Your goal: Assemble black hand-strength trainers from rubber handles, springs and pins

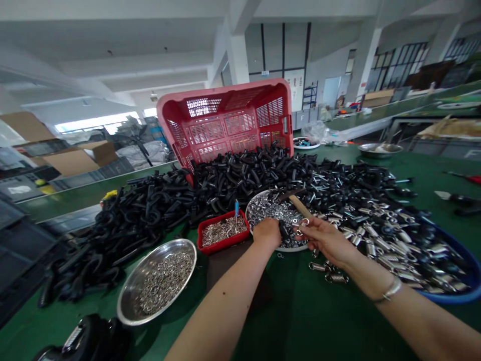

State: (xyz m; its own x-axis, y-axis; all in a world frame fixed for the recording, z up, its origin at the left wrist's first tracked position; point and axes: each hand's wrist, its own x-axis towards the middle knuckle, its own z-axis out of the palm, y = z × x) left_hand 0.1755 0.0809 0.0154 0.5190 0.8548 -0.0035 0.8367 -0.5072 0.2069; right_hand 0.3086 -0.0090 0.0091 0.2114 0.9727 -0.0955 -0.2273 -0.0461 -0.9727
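My left hand (267, 233) is closed around a black plastic part (284, 230) above a round bowl of small metal pieces (259, 210). Close by on its right, my right hand (326, 241) pinches a small shiny looped metal piece (301, 226) between thumb and fingers. Whether the two parts touch is unclear. A hammer with a wooden handle (299, 207) lies across the bowl. Left of it, a red tray (222, 245) holds small metal pins and a blue-handled tool (236, 208). Loose metal springs (336, 278) lie under my right hand.
A red crate (225, 93) lies tipped behind a large heap of black parts (240, 173). A steel bowl of small metal rings (130, 296) stands at front left. On the right, a blue basin (447, 298) is full of parts with springs. Pliers (460, 199) lie at far right.
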